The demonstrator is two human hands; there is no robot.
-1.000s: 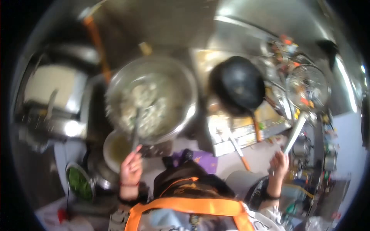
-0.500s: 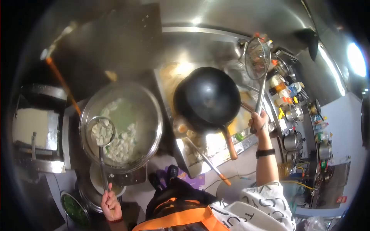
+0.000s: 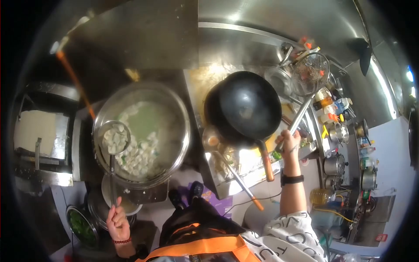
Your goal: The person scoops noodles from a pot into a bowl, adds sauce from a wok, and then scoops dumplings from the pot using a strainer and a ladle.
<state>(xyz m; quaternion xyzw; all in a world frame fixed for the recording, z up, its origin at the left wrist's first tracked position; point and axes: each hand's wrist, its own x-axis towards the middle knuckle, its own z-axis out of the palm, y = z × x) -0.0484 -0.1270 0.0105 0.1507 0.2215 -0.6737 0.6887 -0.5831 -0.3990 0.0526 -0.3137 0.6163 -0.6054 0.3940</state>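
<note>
My left hand point(image 3: 118, 222), wearing a red bead bracelet, is closed around the handle end of a ladle point(image 3: 112, 174). The ladle's bowl is full of pale dumplings point(image 3: 115, 139) and sits at the left inside edge of a large steel pot point(image 3: 185, 146). More pale dumplings point(image 3: 142, 161) float in greenish, steaming water there. My right hand point(image 3: 289, 143), with a black band at the wrist, grips the metal handle of a round wire strainer point(image 3: 309, 75). Raised up and to the right of a black wok point(image 3: 246, 109), the strainer shows nothing clear in its mesh.
Another long-handled ladle point(image 3: 240, 181) lies across the stove's front edge. Seasoning bottles point(image 3: 324, 104) and small pots point(image 3: 334, 166) line the right side. At lower left stands a container of greens point(image 3: 82, 227). An orange-brown stick point(image 3: 76, 83) leans behind the big pot.
The whole view has shifted, moving the wok and pot rightward in frame. My right hand has tilted the strainer to the right. The filled ladle remains at the pot's left side.
</note>
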